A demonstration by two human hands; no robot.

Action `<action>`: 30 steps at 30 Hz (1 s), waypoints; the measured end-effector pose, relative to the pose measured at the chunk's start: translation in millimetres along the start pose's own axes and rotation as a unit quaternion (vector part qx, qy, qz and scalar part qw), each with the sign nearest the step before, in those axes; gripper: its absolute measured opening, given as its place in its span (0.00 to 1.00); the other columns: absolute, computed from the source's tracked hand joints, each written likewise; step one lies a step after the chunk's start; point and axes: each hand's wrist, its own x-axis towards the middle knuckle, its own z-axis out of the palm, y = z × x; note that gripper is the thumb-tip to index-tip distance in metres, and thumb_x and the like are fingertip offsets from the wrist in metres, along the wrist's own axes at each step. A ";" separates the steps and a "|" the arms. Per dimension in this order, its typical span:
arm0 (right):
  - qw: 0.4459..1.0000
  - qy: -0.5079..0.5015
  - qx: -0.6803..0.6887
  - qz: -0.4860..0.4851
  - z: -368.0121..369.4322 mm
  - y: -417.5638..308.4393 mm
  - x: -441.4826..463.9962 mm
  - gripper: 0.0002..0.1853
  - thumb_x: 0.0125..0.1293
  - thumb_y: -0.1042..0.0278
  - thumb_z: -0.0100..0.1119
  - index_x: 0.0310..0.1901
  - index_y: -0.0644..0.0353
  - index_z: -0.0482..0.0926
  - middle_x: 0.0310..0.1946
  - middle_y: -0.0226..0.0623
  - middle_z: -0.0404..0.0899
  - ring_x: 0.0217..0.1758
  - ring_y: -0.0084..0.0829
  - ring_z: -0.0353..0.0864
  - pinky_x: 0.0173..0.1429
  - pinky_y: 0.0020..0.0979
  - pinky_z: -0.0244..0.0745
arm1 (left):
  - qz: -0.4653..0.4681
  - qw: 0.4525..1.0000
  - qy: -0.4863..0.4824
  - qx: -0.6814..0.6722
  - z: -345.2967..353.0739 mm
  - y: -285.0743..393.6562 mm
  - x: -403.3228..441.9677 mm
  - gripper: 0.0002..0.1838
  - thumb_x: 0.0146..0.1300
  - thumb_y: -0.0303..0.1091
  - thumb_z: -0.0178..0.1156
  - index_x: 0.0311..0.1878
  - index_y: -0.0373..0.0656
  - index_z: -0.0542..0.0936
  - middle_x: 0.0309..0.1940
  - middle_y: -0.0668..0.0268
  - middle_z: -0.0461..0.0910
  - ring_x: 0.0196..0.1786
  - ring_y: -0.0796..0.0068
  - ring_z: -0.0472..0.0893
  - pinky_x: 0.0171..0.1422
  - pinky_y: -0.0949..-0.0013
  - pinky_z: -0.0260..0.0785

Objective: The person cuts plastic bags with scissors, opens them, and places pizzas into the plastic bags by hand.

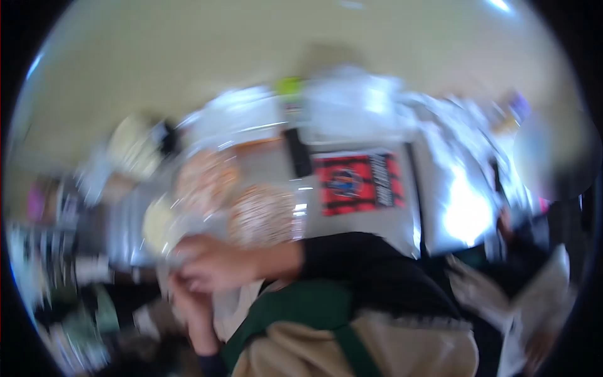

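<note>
The whole view is smeared by motion. My right hand [220,264] reaches across from the right in a black sleeve, its fingers bent close to my left hand [193,308], which comes up from below. Both are beside a clear plastic bag [204,225] at the table's near edge; what they hold, if anything, cannot be made out. Just beyond them lie a bag of pinkish-orange pieces [207,179], a bag of brownish pieces [262,215] and a pale round item [159,225].
A red and black printed sheet [358,182] lies on the metal table [389,234], near a dark oblong object [297,152]. White plastic packs [352,107] stand at the back. Shiny plastic [461,201] covers the right side. Another person's light garment [534,301] shows at the lower right.
</note>
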 end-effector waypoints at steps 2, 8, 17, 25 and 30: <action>0.992 -0.013 -0.123 0.018 15.6 -7.6 -0.3 0.12 0.41 0.63 0.63 0.30 0.56 0.77 0.52 0.46 0.66 0.62 0.50 0.59 0.60 0.52 0.55 | 0.151 0.946 -0.092 0.273 -29.0 -18.2 14.5 0.16 0.65 0.34 0.44 0.55 0.42 0.65 0.53 0.58 0.66 0.56 0.67 0.69 0.60 0.62 0.63; 0.916 -0.080 -0.336 0.205 22.7 -17.3 -11.2 0.11 0.41 0.65 0.62 0.29 0.59 0.83 0.53 0.47 0.66 0.62 0.46 0.61 0.55 0.49 0.64 | 0.171 0.703 -0.099 0.683 -23.0 -3.3 5.5 0.15 0.51 0.22 0.57 0.44 0.35 0.74 0.36 0.58 0.77 0.36 0.67 0.76 0.36 0.69 0.67; 0.863 -0.141 -0.341 0.344 15.9 -17.7 -43.9 0.18 0.44 0.75 0.57 0.39 0.75 0.74 0.49 0.59 0.66 0.29 0.45 0.80 0.32 0.37 0.77 | 0.260 0.613 -0.257 0.701 -17.2 19.1 8.0 0.19 0.48 0.16 0.51 0.47 0.32 0.75 0.44 0.51 0.75 0.47 0.57 0.76 0.52 0.64 0.66; 0.891 0.070 -0.199 0.402 32.4 -31.5 -72.9 0.30 0.48 0.80 0.48 0.57 0.73 0.60 0.58 0.60 0.62 0.55 0.52 0.70 0.55 0.39 0.68 | 0.288 0.574 -0.285 0.712 -41.4 42.2 18.0 0.26 0.46 0.16 0.48 0.53 0.35 0.72 0.50 0.49 0.72 0.54 0.52 0.72 0.59 0.61 0.63; 0.905 0.130 -0.229 0.333 43.6 -35.0 -84.7 0.30 0.48 0.80 0.47 0.58 0.71 0.62 0.60 0.57 0.60 0.55 0.50 0.69 0.54 0.38 0.69 | 0.111 0.530 -0.253 0.802 -56.5 24.4 2.8 0.24 0.51 0.26 0.51 0.54 0.46 0.73 0.58 0.52 0.66 0.54 0.52 0.72 0.57 0.58 0.65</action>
